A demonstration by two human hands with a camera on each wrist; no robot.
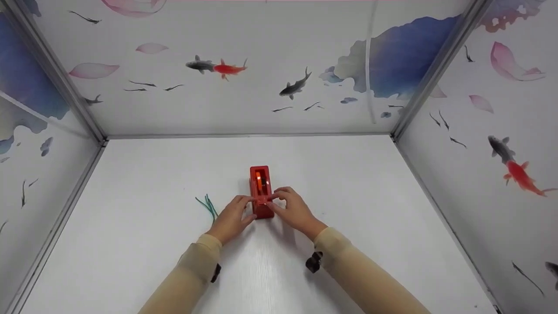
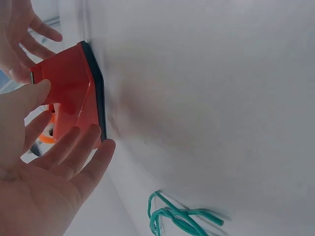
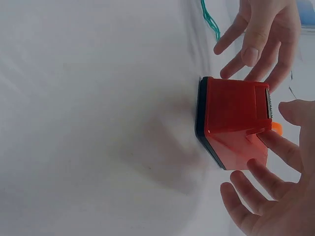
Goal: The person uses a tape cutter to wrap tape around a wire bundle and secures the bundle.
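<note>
A red tape dispenser (image 1: 263, 211) with a black base stands on the white table between both hands. Its toothed cutting edge (image 3: 269, 104) shows at one end in the right wrist view, and an orange ring (image 1: 259, 182) sits in its slot. My left hand (image 1: 232, 219) is at its left side, fingers loosely extended; in the left wrist view the thumb and fingertips lie close against the red body. From the right, my right hand (image 1: 297, 212) reaches in with spread fingers, the index fingertip at the dispenser's side. Whether any tape is between the fingertips cannot be told.
Several thin green strands (image 1: 209, 207), like wires or twist ties, lie on the table (image 1: 144, 244) just left of the left hand. Panels with printed fish (image 1: 229, 68) enclose the back and sides. A black wrist camera (image 1: 314, 262) hangs under the right sleeve.
</note>
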